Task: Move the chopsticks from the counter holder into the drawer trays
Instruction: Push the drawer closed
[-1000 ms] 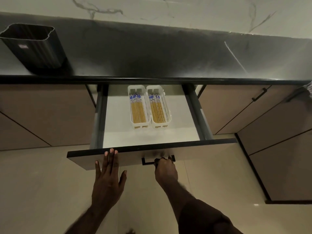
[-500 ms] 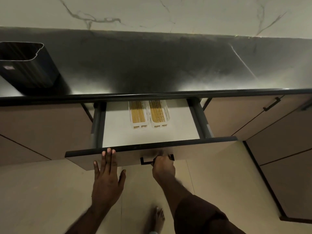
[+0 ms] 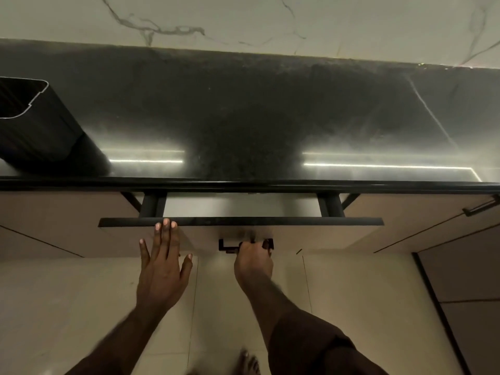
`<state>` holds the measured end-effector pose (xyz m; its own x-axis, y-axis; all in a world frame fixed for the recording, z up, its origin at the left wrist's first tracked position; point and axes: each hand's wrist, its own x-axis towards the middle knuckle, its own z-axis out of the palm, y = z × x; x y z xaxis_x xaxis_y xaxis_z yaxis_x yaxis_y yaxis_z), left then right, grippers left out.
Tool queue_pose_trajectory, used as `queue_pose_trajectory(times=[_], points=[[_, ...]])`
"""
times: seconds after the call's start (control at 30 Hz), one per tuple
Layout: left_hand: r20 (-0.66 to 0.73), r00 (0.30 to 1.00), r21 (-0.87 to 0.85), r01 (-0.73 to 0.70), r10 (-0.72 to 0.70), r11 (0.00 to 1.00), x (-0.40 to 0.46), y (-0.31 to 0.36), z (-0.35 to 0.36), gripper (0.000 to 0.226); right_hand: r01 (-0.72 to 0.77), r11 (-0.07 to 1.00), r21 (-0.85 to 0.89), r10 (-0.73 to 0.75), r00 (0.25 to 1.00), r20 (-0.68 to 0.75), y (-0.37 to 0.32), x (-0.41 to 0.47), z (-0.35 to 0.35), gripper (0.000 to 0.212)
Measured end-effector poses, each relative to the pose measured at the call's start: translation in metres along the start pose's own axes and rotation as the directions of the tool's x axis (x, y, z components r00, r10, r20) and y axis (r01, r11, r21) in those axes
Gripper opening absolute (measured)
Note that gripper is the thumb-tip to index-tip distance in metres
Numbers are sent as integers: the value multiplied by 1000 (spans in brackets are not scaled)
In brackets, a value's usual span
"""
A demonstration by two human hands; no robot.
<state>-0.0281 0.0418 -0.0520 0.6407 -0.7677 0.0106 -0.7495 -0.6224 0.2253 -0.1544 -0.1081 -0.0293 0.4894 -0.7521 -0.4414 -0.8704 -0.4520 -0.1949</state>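
The drawer (image 3: 311, 232) stands only a little way out from under the dark counter (image 3: 243, 117), its black top edge showing as a long bar and just a narrow strip of pale drawer floor visible behind it. The trays and the chopsticks are hidden under the counter's lip from here, so I cannot see them.

The left hand (image 3: 162, 269) lies flat against the drawer front, fingers straight and close together, the thumb held out to the side, and the fingertips (image 3: 165, 224) reach the black top edge. The right hand (image 3: 253, 259) is curled round the small black handle (image 3: 228, 246) at the middle of the drawer front, its fingers wrapped under the bar; the hand is a bit blurred.

The black ribbed holder (image 3: 35, 125) sits on the counter at the far left, partly cut off by the frame, its open mouth tilted toward me; I cannot tell what is inside. Behind the counter rises a pale marble-veined wall (image 3: 270, 20). Beige cabinet fronts (image 3: 59, 220) flank the drawer, with a bar handle (image 3: 481, 207) on the right one. Pale floor tiles (image 3: 54, 307) lie below, and a blurred bare foot (image 3: 247, 361) shows at the bottom edge
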Motion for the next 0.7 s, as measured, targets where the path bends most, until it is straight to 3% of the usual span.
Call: queue_pose_trajectory(times=[0.7], points=[[-162,976,-9,-146,143,989,78,-1,3,79,-31,997,70,24,995,99,-17,81,-20,32]])
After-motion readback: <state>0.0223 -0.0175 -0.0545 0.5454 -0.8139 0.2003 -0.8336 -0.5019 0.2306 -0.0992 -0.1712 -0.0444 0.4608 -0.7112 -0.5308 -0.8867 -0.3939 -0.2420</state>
